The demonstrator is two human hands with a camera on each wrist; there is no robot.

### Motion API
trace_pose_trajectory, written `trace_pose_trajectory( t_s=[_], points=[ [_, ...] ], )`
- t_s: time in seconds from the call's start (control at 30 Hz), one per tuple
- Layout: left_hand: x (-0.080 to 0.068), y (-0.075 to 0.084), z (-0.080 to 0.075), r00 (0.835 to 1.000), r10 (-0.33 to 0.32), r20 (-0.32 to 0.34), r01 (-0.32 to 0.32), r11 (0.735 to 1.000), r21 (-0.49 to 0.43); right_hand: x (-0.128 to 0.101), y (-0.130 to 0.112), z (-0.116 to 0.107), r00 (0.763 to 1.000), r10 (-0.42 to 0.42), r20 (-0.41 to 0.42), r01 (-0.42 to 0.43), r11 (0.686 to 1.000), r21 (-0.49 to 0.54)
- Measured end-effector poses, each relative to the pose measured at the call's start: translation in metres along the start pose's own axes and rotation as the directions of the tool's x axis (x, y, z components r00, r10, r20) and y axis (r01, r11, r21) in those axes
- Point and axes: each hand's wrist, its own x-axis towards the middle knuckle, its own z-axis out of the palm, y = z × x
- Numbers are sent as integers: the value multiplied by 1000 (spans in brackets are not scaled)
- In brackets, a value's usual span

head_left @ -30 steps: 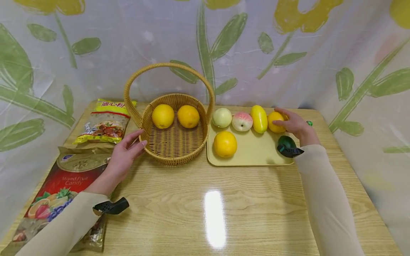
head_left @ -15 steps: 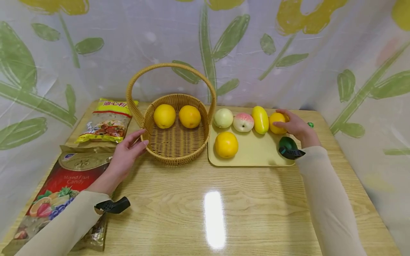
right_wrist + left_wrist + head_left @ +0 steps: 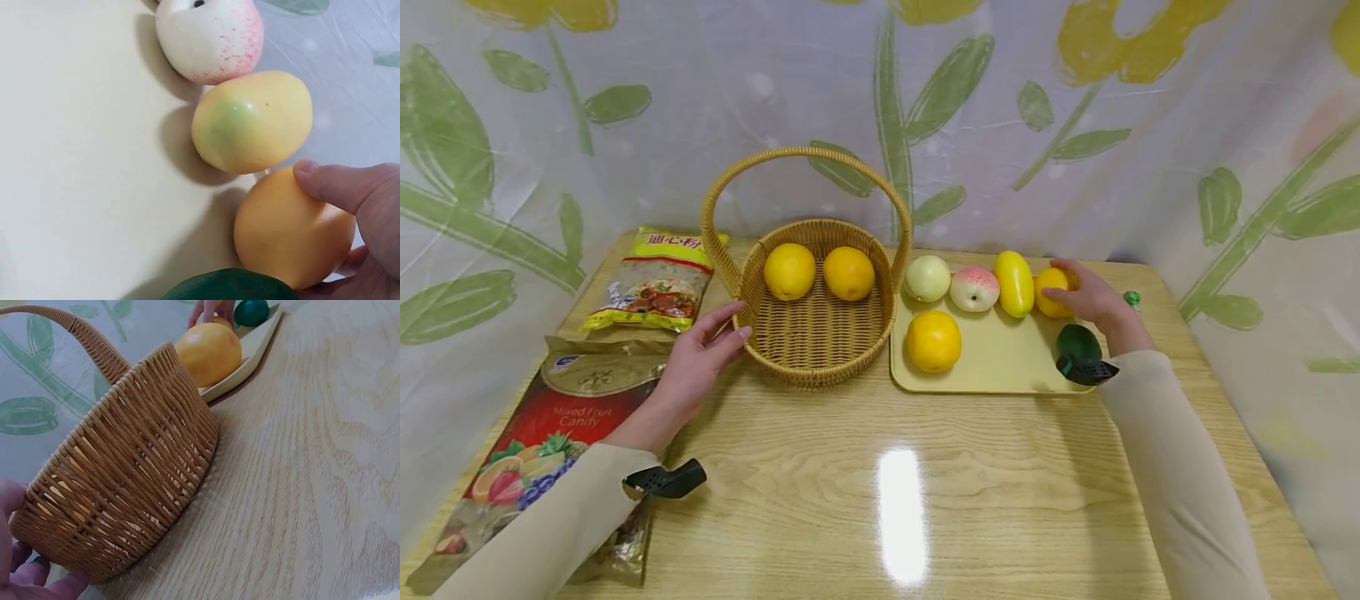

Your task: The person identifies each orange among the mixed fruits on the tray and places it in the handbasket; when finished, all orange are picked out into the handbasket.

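Note:
My right hand [image 3: 1101,304] grips an orange [image 3: 284,228] at the tray's far right corner, thumb over its top and fingers around its far side. Beside it on the yellow tray [image 3: 992,371] lie a long yellow fruit [image 3: 1014,284], a peach [image 3: 975,289], a pale green round fruit [image 3: 927,278], a larger orange [image 3: 933,342] and a dark green fruit [image 3: 231,287]. My left hand [image 3: 696,358] rests with relaxed fingers against the left side of a wicker basket [image 3: 134,469]. Inside the basket sit two oranges, left [image 3: 789,272] and right [image 3: 848,273].
A yellow-topped food packet [image 3: 655,283] stands left of the basket. Nearer, a large mixed fruit candy bag [image 3: 572,417] lies under my left forearm. The basket's tall handle [image 3: 805,152] arches upward. A flowered cloth [image 3: 970,200] hangs behind the wooden table [image 3: 790,492].
The head view has shifted slightly, so everything sits a little farther right. Both hands stay put, the left at the basket and the right on the orange.

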Motion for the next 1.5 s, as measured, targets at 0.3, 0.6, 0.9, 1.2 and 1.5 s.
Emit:
trace_pose_trajectory(
  t_s=[0.3, 0.6, 0.9, 1.2, 1.5],
  points=[
    [0, 1, 0, 1000, 1, -1, -1, 999, 35, -14, -6, 1, 984, -82, -156, 81, 997, -14],
    [2, 8, -9, 998, 42, 35, -50, 960, 276, -46, -32, 2, 923, -265, -278, 275, 961, -4],
    [9, 7, -18, 997, 4, 73, -22, 970, 242, -91, -79, 18, 894, -416, -164, 421, 907, -9],
    [11, 2, -17, 998, -2, 69, -10, 985, 170, -120, -125, 45, 877, -481, 3, 473, 862, 182],
    [10, 0, -15, 997, 19, 76, -33, 982, 185, -118, -158, 81, 848, -521, 97, 486, 838, 247]
  ],
)
